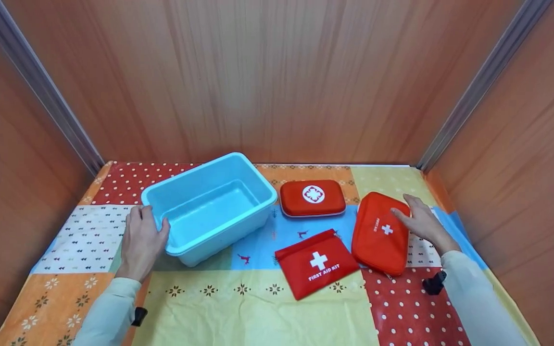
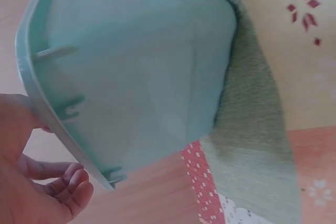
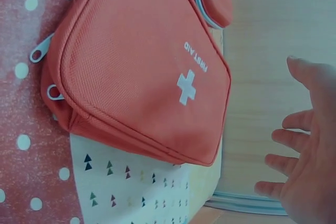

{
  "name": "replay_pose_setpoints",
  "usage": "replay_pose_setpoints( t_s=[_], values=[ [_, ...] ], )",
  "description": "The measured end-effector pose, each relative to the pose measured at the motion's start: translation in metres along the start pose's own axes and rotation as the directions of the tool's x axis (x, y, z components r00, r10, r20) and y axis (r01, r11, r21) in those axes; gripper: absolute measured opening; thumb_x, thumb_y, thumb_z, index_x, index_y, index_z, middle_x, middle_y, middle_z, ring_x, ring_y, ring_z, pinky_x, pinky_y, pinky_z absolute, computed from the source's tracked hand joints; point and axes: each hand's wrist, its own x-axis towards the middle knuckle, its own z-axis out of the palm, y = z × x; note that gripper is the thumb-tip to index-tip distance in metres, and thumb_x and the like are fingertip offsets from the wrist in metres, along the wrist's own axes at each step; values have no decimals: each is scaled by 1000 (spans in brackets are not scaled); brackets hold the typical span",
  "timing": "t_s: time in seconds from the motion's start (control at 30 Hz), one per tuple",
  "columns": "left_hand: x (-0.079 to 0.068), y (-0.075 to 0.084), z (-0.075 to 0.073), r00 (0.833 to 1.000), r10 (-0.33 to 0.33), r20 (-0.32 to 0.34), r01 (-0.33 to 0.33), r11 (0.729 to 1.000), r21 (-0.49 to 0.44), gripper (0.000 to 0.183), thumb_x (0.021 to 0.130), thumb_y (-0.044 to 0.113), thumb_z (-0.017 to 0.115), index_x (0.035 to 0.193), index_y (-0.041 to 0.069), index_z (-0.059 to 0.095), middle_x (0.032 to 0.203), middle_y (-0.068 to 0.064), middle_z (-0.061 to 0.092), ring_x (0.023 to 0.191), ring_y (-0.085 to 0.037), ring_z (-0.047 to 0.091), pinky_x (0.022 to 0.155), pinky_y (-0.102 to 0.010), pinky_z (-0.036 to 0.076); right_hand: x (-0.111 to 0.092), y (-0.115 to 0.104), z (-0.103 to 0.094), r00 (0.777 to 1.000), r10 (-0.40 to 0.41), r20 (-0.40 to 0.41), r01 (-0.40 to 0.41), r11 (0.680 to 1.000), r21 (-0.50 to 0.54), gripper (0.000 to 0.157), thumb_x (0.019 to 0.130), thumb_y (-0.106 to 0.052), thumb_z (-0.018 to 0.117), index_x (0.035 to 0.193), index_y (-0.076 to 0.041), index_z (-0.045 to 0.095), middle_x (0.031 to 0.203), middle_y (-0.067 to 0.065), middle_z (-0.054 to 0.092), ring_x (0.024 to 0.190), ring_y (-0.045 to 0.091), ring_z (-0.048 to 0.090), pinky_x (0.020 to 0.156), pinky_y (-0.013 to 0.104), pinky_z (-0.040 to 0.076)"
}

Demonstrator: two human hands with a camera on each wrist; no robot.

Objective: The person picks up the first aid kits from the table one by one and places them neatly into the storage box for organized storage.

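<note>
An empty light-blue plastic bin (image 1: 229, 241) stands at a slant on the left of the cloth. My left hand (image 1: 142, 242) holds its left end, with the thumb and fingers at the rim; the left wrist view shows the outer wall (image 2: 136, 87). Over on the right, my right hand (image 1: 423, 222) hovers beside the upper right edge of a red zippered first aid bag (image 1: 378, 247). Its fingers are spread and hold nothing; in the right wrist view a gap separates that hand (image 3: 310, 145) from the bag (image 3: 126, 66).
A red hard-shell case (image 1: 296, 204) with a round white emblem lies right of the bin. Nearer me lies a flat red first aid pouch (image 1: 301, 276), its corner close to the zippered bag. Wood-look panels (image 1: 258, 86) enclose the patterned tablecloth (image 1: 258, 317) at the back and both sides.
</note>
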Motion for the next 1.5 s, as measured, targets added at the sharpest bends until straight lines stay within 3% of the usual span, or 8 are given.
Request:
replay_pose_setpoints(
  t_s=[0.17, 0.33, 0.57, 0.83, 1.07, 1.33, 1.5],
  values=[
    [-4, -1, 1, 996, -85, 12, 86, 995, -57, 57, 96, 25, 57, 137, -10, 39, 124, -28, 48, 116, -46, 51, 95, -59, 47, 6, 7, 0, 1000, 8, -3, -8, 1000, 2, 88, 97, -57, 45, 156, -3, 8, 159, 28, 10, 141, 53, 16, 106, 72, 25],
    [-6, -3, 3, 996, -84, -23, 81, 992, -93, 53, 95, 23, 58, 134, -9, 43, 123, -28, 51, 117, -48, 54, 93, -58, 48, 17, 15, 4, 999, 38, 7, -38, 999, 23, 84, 99, -54, 42, 155, 1, 10, 157, 32, 12, 140, 54, 19, 106, 71, 25],
    [-7, -2, 4, 995, -97, -2, 97, 992, -86, 53, 96, 24, 58, 135, -9, 42, 125, -28, 50, 120, -49, 53, 95, -58, 47, 26, 27, 11, 995, 93, 46, -97, 990, 99, 85, 100, -55, 39, 156, -1, 4, 159, 30, 7, 141, 52, 17, 106, 72, 25],
    [-6, -3, 4, 994, -109, 15, 110, 989, -97, 54, 97, 25, 56, 137, -8, 40, 127, -27, 49, 122, -47, 52, 96, -58, 46, 38, 41, 17, 997, 78, 26, -80, 989, 122, 75, 104, -41, 38, 154, 5, 5, 158, 33, 7, 141, 54, 16, 110, 69, 21],
    [-6, -1, 5, 993, -118, 20, 119, 988, -99, 53, 97, 23, 56, 137, -7, 40, 128, -26, 48, 121, -46, 52, 97, -58, 46, 41, 51, 26, 988, 124, 91, -143, 958, 247, 78, 104, -43, 36, 154, 2, -3, 158, 31, 6, 139, 50, 17, 113, 67, 18],
    [-7, -2, 6, 996, -85, -37, 82, 993, -89, 48, 95, 19, 57, 130, -12, 44, 119, -29, 52, 114, -48, 56, 94, -57, 48, 49, 61, 34, 988, 135, 71, -149, 950, 273, 72, 106, -35, 32, 153, 6, -5, 158, 32, 5, 142, 51, 14, 115, 64, 16],
    [-6, -2, 6, 996, -89, -27, 86, 992, -96, 48, 96, 20, 56, 131, -10, 43, 122, -28, 51, 117, -48, 54, 95, -58, 47, 54, 66, 35, 987, 149, 67, -163, 926, 342, 66, 107, -31, 27, 153, 7, -2, 158, 32, 8, 143, 50, 16, 116, 62, 16]
  ],
)
